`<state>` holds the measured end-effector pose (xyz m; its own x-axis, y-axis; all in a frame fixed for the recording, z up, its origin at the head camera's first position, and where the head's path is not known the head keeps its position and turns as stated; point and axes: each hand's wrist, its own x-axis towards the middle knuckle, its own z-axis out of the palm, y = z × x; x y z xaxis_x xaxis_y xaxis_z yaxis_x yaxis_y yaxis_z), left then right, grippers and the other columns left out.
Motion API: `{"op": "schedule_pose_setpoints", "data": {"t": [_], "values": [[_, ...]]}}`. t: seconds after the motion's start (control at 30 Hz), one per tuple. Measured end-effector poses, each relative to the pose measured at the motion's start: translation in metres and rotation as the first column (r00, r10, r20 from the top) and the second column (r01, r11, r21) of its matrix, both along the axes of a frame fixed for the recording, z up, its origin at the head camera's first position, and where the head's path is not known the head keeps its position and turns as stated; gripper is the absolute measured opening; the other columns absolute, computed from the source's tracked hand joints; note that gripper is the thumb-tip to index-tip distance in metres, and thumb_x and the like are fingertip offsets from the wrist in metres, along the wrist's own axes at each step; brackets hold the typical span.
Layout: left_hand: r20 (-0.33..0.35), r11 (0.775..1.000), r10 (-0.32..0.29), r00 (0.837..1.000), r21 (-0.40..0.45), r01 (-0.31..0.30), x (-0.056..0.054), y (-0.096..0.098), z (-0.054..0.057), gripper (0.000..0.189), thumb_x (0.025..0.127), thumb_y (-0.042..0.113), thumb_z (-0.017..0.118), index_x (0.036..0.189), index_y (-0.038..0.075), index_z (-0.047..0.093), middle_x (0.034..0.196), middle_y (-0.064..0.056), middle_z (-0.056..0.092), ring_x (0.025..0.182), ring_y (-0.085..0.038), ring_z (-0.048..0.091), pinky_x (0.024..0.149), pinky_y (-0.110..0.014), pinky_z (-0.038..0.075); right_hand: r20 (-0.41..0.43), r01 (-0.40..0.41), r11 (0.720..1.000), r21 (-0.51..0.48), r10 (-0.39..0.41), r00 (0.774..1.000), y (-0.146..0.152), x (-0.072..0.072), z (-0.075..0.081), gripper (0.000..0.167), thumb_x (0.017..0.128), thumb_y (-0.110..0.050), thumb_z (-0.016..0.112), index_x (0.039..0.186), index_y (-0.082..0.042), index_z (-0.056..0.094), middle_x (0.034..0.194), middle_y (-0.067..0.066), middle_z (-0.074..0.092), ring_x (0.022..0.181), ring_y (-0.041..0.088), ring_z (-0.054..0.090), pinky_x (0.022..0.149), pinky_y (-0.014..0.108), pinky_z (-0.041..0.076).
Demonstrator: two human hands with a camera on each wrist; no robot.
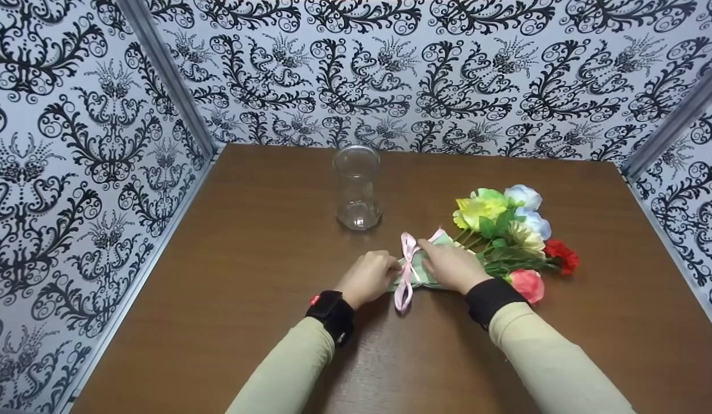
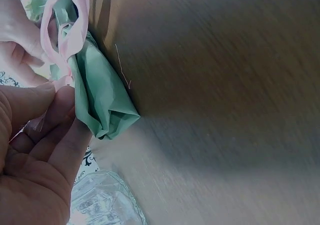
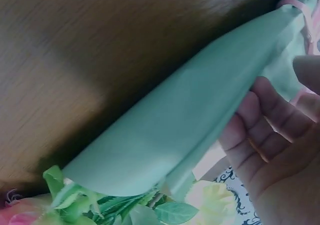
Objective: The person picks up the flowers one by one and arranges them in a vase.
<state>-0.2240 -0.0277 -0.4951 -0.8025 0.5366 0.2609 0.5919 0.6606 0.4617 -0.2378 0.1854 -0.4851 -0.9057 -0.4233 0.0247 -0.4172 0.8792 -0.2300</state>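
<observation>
In the head view we see a green wrap [image 1: 423, 271] lying on the brown table [image 1: 247, 259], tied round with a pink ribbon [image 1: 409, 253] whose bow shows two loops; flowers [image 1: 502, 227] in yellow, pale blue, white, red and pink spread from its right end, and a glass vase [image 1: 359, 190] stands upright beyond it; the left hand [image 1: 367, 279] is at the bow and the right hand [image 1: 454, 265] lies over the wrap, nearer the flowers; in the left wrist view we see the left thumb and finger brought together, pinching the ribbon just beside the green folds, with a thin thread [image 2: 121, 67] on the table; in the right wrist view we see the right fingers loosely bent against the wrap's edge, though we cannot tell whether they pinch anything.
</observation>
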Motion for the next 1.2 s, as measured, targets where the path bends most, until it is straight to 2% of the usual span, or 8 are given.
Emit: {"op": "schedule_pose_setpoints", "data": {"t": [0.27,0.4,0.53,0.73,0.87,1.03,1.2], "values": [[0.011,1.0,0.002,1.0,0.002,-0.002,0.0,-0.001,-0.001,0.009,0.092,0.007,0.072,0.096,0.006,0.08,0.087,-0.005,0.071,0.083,-0.022,0.07,0.075,-0.033,0.056,-0.161,-0.036,0.997,-0.071,0.025,0.987,0.001,0.001,-0.008,0.018,0.097,-0.012,0.067,0.114,-0.008,0.069,0.1,0.016,0.073,0.085,0.041,0.07,0.067,0.056,0.054],[0.026,1.0,0.007,1.0,0.005,-0.007,0.0,-0.001,-0.001,0.01,0.092,0.008,0.072,0.097,0.006,0.08,0.088,-0.006,0.071,0.085,-0.022,0.071,0.077,-0.034,0.057,-0.204,-0.045,0.996,-0.082,0.028,0.979,0.0,-0.001,-0.009,0.006,0.095,-0.009,0.067,0.101,-0.008,0.066,0.092,0.014,0.071,0.077,0.041,0.068,0.06,0.055,0.052],[0.034,1.0,0.011,0.999,0.007,-0.012,0.0,0.0,-0.001,0.009,0.092,0.008,0.073,0.097,0.007,0.08,0.088,-0.005,0.071,0.085,-0.022,0.071,0.077,-0.034,0.057,-0.238,-0.057,0.997,-0.059,0.041,0.97,0.0,-0.002,-0.01,0.009,0.091,-0.005,0.069,0.094,-0.007,0.061,0.086,0.014,0.069,0.071,0.04,0.067,0.055,0.054,0.05],[0.049,1.0,0.009,0.999,0.017,-0.01,-0.001,0.0,-0.002,0.009,0.092,0.007,0.073,0.098,0.006,0.08,0.089,-0.006,0.071,0.086,-0.022,0.07,0.077,-0.034,0.057,-0.31,-0.065,0.997,-0.04,0.05,0.949,0.0,-0.002,-0.01,0.012,0.088,0.002,0.068,0.091,-0.007,0.06,0.08,0.013,0.067,0.064,0.038,0.064,0.05,0.052,0.048],[0.034,0.999,0.006,0.999,0.032,-0.007,-0.002,-0.001,-0.004,0.009,0.091,0.006,0.073,0.097,0.005,0.08,0.088,-0.006,0.071,0.085,-0.022,0.07,0.077,-0.033,0.057,-0.355,-0.084,0.995,-0.056,0.059,0.933,-0.001,0.001,-0.011,0.011,0.091,-0.004,0.07,0.09,-0.007,0.06,0.079,0.013,0.065,0.06,0.038,0.062,0.047,0.051,0.047],[0.019,0.999,0.001,1.0,0.05,-0.002,-0.003,-0.003,-0.005,0.008,0.091,0.004,0.073,0.095,0.004,0.079,0.087,-0.007,0.071,0.085,-0.023,0.07,0.078,-0.033,0.056,-0.401,-0.131,0.989,-0.063,0.095,0.911,-0.001,0.005,-0.012,0.016,0.092,-0.014,0.076,0.091,-0.006,0.062,0.087,0.012,0.064,0.062,0.038,0.062,0.049,0.052,0.048],[0.01,0.998,0.011,1.0,0.055,-0.012,-0.004,-0.003,-0.005,0.008,0.091,0.003,0.072,0.094,0.004,0.079,0.086,-0.007,0.07,0.084,-0.023,0.069,0.077,-0.032,0.056,-0.39,-0.171,0.985,-0.031,0.145,0.909,0.0,0.007,-0.013,0.012,0.093,-0.011,0.073,0.096,-0.004,0.064,0.092,0.01,0.056,0.065,0.032,0.06,0.048,0.046,0.048]]}}
